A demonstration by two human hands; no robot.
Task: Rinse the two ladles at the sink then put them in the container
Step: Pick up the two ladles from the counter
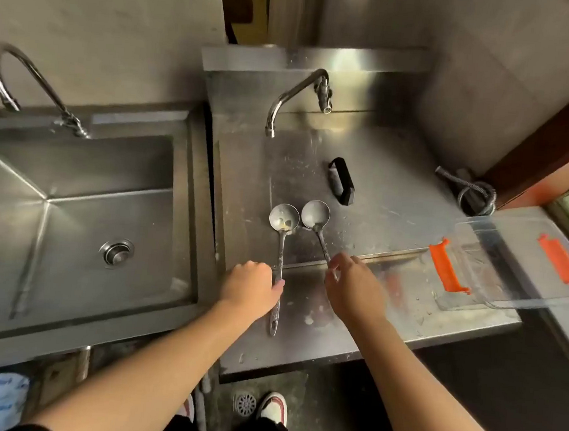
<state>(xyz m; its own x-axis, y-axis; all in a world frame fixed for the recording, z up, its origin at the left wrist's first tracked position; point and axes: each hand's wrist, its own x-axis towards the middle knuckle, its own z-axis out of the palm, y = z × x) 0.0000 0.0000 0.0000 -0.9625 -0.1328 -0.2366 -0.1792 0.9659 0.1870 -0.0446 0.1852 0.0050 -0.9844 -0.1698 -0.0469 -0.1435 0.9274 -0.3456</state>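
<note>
Picking up both ladles, nothing rinsed yet

My left hand (251, 286) grips the soiled ladle (282, 235), my right hand (353, 283) pinches the other ladle (317, 221) (sink (71, 196) and container (519, 270) still ahead).

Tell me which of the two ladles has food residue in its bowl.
The left ladle, whose handle the left hand holds. Its bowl shows yellowish bits, while the bowl of the right ladle, held by the right hand, looks clean.

Both bare arms reach forward; the left hand (251, 286) grips with curled fingers, the right hand (351, 284) pinches.
</note>
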